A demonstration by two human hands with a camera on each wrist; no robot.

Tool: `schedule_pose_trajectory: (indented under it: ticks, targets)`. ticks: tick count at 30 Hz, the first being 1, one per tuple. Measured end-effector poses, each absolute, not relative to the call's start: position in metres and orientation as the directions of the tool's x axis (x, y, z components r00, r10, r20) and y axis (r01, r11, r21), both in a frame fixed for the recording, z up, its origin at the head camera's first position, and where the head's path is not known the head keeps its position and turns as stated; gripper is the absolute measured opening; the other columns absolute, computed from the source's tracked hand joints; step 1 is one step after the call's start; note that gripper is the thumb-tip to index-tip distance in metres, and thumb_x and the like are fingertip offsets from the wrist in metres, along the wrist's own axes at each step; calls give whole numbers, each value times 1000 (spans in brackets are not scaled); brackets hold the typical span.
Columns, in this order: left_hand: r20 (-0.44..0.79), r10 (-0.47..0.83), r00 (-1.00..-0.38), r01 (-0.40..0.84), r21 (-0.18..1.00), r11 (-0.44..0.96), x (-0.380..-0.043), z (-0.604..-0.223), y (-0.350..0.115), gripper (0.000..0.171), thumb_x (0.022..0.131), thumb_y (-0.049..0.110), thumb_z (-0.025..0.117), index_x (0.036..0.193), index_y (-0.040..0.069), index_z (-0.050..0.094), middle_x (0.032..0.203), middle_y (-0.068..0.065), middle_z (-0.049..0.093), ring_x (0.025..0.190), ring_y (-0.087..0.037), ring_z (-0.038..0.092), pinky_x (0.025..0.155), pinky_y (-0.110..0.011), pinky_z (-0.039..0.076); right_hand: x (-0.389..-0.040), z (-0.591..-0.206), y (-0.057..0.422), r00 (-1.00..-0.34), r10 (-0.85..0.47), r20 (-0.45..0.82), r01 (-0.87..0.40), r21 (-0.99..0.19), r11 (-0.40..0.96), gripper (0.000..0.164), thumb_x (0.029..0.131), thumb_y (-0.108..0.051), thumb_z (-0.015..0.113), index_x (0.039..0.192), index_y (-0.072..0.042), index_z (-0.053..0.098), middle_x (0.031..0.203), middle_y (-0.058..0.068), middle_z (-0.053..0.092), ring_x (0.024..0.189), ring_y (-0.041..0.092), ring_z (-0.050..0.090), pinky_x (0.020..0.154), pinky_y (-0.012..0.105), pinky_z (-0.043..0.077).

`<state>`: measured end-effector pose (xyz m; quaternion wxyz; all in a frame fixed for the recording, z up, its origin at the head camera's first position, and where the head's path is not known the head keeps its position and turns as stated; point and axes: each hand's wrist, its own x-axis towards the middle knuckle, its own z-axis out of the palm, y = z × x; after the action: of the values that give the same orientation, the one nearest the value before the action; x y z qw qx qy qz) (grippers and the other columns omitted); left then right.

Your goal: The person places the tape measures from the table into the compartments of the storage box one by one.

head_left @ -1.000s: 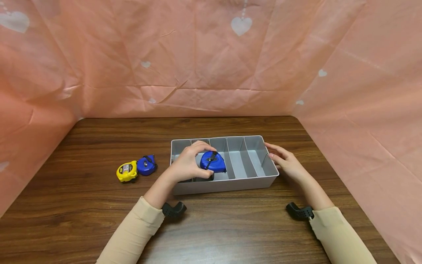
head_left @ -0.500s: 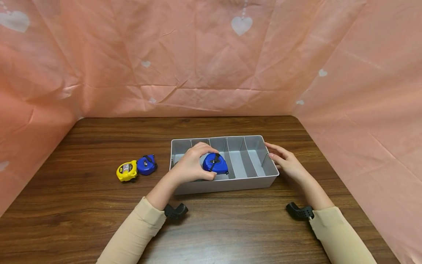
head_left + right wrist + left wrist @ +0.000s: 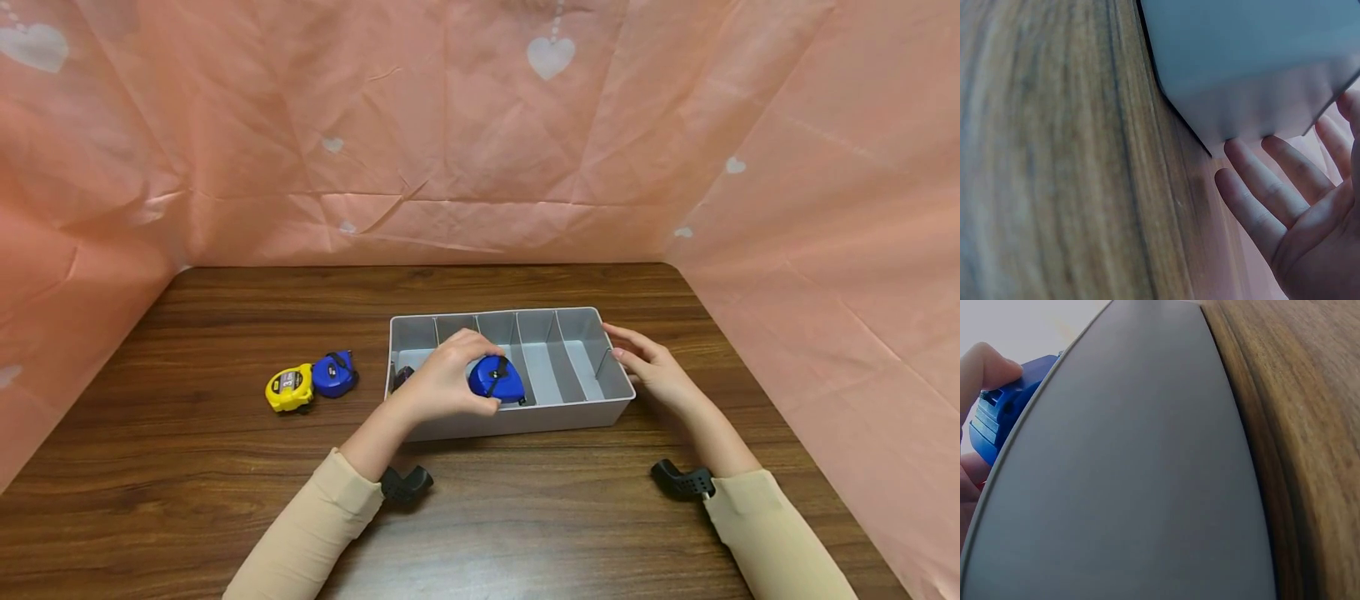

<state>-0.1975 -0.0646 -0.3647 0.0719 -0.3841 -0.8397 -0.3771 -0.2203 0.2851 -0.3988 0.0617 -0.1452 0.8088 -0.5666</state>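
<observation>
In the head view, a grey divided box (image 3: 510, 422) stands mid-table. My left hand (image 3: 442, 379) grips a blue tape measure (image 3: 497, 379) with a black strap between thumb and fingers, over the compartments near the middle of the box. The left wrist view shows this blue tape measure (image 3: 1007, 409) just beyond the box's rim, the thumb pressing its side. At the right end of the box is my right hand (image 3: 652, 367). Its fingers lie fairly straight, with fingertips (image 3: 1235, 149) at the end wall. A dark object (image 3: 402, 377) sits in the leftmost compartment, partly hidden by my left hand.
On the table left of the box, a yellow tape measure (image 3: 288, 389) lies against another blue tape measure (image 3: 333, 374). The wooden table (image 3: 525, 517) ends at a pink curtain (image 3: 450, 125) behind and at the sides. Black wrist mounts (image 3: 681, 481) stick out from both sleeves.
My left hand has moved slightly right and toward me with the blue tape measure, uncovering the dark object in the leftmost compartment. The right hand and the box have stayed put.
</observation>
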Motion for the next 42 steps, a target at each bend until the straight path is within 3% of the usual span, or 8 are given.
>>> schedule_pose_trajectory:
  ticks: [6,18,42]
  targets:
    - [409,623,-667,732,517,444,-197,-363,-62,60,62,28,80,115,3,66,107,-2,62,107,-17,49,90,-35,44,-221,-400,285,-951,-303,68,-166,-936,312,50,101,-18,50,146,-2,36,136,32,43,95,6,61,74,29,53]
    - [336,662,-670,722,502,476,-196,-363,-61,68,69,32,82,126,2,61,115,-6,61,111,-19,48,90,-34,45,-221,-399,284,-952,-299,56,-154,-937,315,51,101,-19,51,146,-2,36,135,31,44,99,4,58,75,29,53]
    - [320,722,-613,778,404,482,-197,-370,-57,66,79,41,77,126,-2,59,119,-9,63,115,-22,49,98,-37,40,-221,-400,285,-951,-300,72,-166,-939,303,50,100,-18,51,145,-2,37,134,34,43,98,3,58,75,29,53]
